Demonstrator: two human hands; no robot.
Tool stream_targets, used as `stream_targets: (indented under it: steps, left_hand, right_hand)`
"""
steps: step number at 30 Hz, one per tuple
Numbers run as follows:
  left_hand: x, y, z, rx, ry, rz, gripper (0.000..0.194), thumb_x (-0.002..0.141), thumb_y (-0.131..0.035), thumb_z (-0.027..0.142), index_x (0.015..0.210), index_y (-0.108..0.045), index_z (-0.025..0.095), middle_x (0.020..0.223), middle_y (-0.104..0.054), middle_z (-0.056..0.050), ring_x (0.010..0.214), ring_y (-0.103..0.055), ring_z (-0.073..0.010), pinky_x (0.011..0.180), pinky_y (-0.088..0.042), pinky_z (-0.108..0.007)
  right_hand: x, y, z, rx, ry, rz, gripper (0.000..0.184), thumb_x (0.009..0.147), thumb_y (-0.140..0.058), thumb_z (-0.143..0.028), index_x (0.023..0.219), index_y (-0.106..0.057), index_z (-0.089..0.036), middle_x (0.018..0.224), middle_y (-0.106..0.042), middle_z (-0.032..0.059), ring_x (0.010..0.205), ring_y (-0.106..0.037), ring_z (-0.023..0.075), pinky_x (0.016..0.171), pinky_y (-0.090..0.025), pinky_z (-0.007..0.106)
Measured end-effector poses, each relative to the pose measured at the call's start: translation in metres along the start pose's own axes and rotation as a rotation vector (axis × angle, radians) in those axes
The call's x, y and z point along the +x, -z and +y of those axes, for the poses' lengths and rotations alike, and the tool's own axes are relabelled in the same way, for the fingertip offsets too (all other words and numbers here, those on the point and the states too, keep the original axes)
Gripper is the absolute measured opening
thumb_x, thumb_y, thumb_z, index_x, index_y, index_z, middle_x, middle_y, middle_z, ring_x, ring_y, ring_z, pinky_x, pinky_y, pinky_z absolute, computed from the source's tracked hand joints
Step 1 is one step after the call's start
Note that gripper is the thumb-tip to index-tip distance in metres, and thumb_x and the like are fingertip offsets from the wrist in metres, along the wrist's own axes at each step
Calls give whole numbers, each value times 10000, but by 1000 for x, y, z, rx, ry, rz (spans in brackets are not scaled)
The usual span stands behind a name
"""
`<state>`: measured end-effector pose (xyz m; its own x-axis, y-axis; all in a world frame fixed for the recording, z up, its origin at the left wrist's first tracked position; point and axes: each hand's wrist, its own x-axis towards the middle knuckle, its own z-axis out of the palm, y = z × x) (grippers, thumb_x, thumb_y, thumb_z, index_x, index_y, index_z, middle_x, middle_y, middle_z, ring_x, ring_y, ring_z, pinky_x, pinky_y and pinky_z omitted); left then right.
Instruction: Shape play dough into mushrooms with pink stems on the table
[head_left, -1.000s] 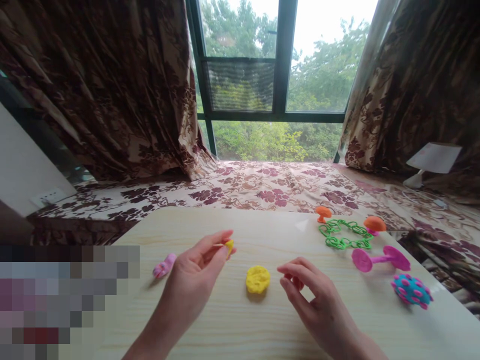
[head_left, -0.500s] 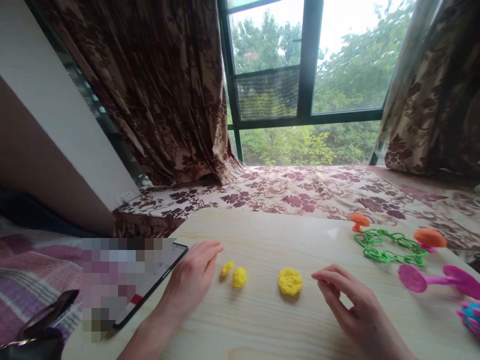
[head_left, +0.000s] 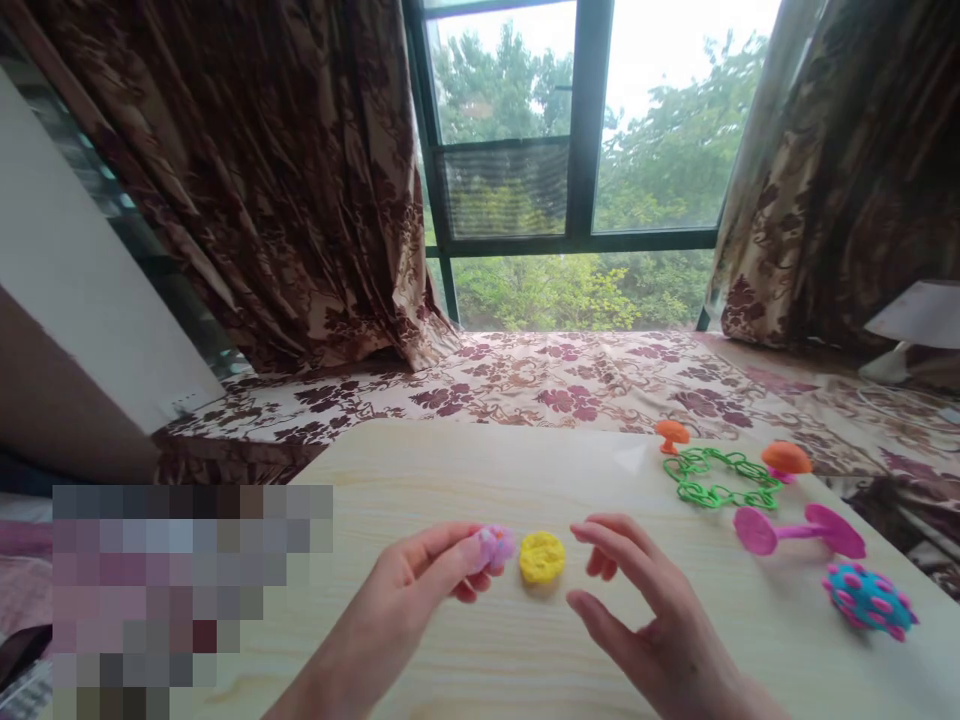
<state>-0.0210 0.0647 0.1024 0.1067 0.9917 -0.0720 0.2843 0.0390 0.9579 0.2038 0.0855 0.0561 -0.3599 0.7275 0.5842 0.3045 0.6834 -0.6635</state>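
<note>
My left hand [head_left: 439,565] pinches a small pink-purple lump of modelling clay [head_left: 493,548] between thumb and fingers, just above the table. Right beside that lump lies a round, flattened piece of yellow modelling clay [head_left: 541,557] with a rough top, on the pale wooden table [head_left: 420,670]. On the other side of the yellow piece is my right hand [head_left: 630,585], thumb and fingers apart with nothing between them. Its fingertips point toward the yellow piece without touching it.
To the right lie a green chain ring [head_left: 694,496], two orange mushroom-like pieces [head_left: 672,434], a magenta dumbbell-shaped piece [head_left: 799,530] and a blue ball with pink knobs [head_left: 870,600]. A blurred-out patch [head_left: 165,590] covers the left. A patterned window ledge [head_left: 525,380] runs behind.
My left hand has come right and now grips the pink-purple clay. The two small yellow lumps are out of sight. My right hand's fingers have spread wider. The view has turned slightly right.
</note>
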Motion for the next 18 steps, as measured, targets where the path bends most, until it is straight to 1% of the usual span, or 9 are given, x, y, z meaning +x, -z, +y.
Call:
stream_targets:
  steps: [2,3,5,7,8,12,16,18]
  left_hand:
    - [-3,-25,10,-49,19,-115,310,835,-471,394,998,-663,214,838,-662,-37,774,-544,-165,702,-436,-256]
    - [-2,-34,13,-71,29,-149,309,837,-468,393,989,-669,214,828,-656,-35,760,-532,-160,693,-431,-255]
    - [0,-45,13,-125,56,-196,317,846,-454,391,980,-673,205,821,-643,-37,750,-515,-153,699,-423,-259]
    - [4,-49,12,-173,72,-213,313,844,-462,385,960,-678,189,802,-633,-36,722,-498,-141,695,-414,-258]
    - [5,-50,11,-195,79,-208,304,837,-478,381,952,-677,182,787,-628,-34,709,-492,-135,690,-411,-255]
    - [5,-55,9,-297,118,-170,246,798,-550,352,921,-663,172,784,-631,-28,730,-506,-132,711,-413,-250]
    - [5,-63,7,-305,90,-118,162,785,-569,291,798,-658,157,775,-629,-27,737,-501,-132,673,-405,-227]
    - [5,-64,6,-324,73,-124,141,784,-562,254,771,-657,150,758,-622,-27,700,-491,-124,646,-405,-224]
  right_hand:
    - [1,2,-6,30,30,-36,510,773,-589,-149,1245,-411,-224,1101,-494,86,789,-546,134,746,-488,282]
    - [1,3,-8,42,35,-59,494,770,-595,-153,1231,-428,-223,1056,-517,73,792,-545,134,735,-484,274]
    - [3,5,-11,56,27,-103,390,775,-591,-156,1149,-500,-221,942,-552,44,785,-541,133,712,-474,262]
    - [4,7,-13,62,13,-120,284,782,-573,-143,1057,-553,-212,877,-560,32,775,-539,129,696,-464,252]
    - [4,8,-14,66,8,-121,264,779,-570,-137,1034,-562,-205,874,-562,33,776,-539,128,698,-461,252]
    - [5,5,-16,60,11,-111,292,731,-602,-120,1014,-564,-181,888,-563,46,787,-536,141,698,-454,262]
    - [6,-4,-21,60,-15,-33,238,657,-539,-13,839,-579,-161,784,-557,31,708,-528,133,641,-444,257]
    - [9,-7,-24,102,-55,4,223,625,-525,3,781,-581,-147,720,-558,25,649,-526,127,600,-445,249]
